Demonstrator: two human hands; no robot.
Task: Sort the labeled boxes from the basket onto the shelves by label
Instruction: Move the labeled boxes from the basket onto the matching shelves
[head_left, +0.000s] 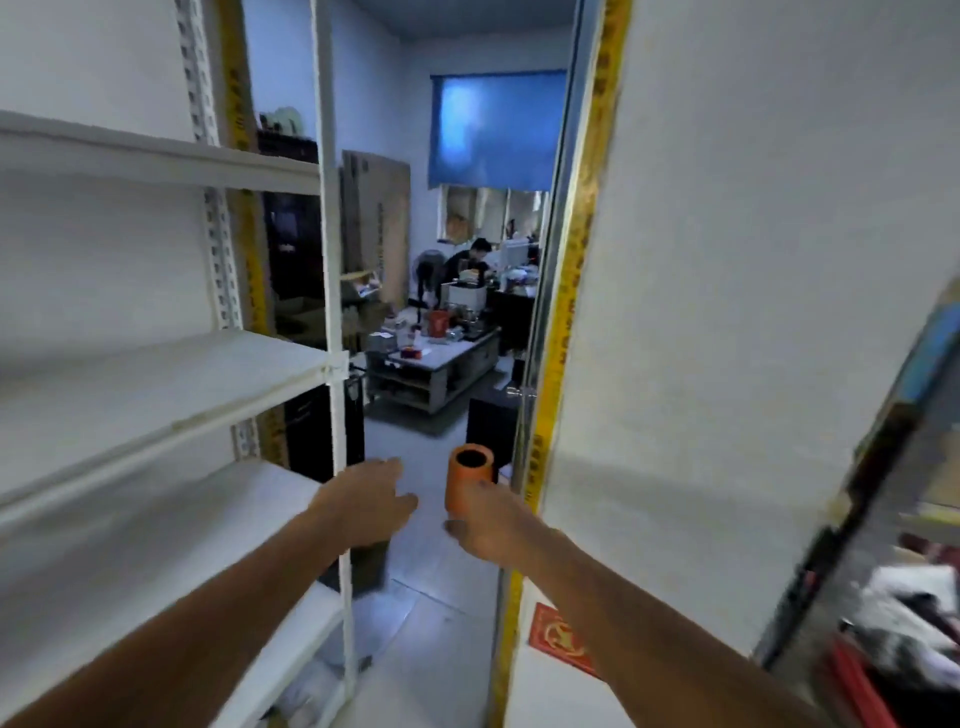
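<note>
No basket or labels in our sight, and the three o'clock edge blurs. Our right hand (485, 525) grips an orange cylinder (468, 480) upright at six o'clock; our left hand (366, 501) hangs loose, fingers relaxed, beside the white shelves (156, 374) at nine.

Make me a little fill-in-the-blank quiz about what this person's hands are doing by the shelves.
1. The right hand grips a cylinder coloured ____.
2. The left hand holds ____.
3. The white shelves stand on the person's ____ side.
4. The cylinder's open end points ____.

Missing words: orange; nothing; left; up
</note>
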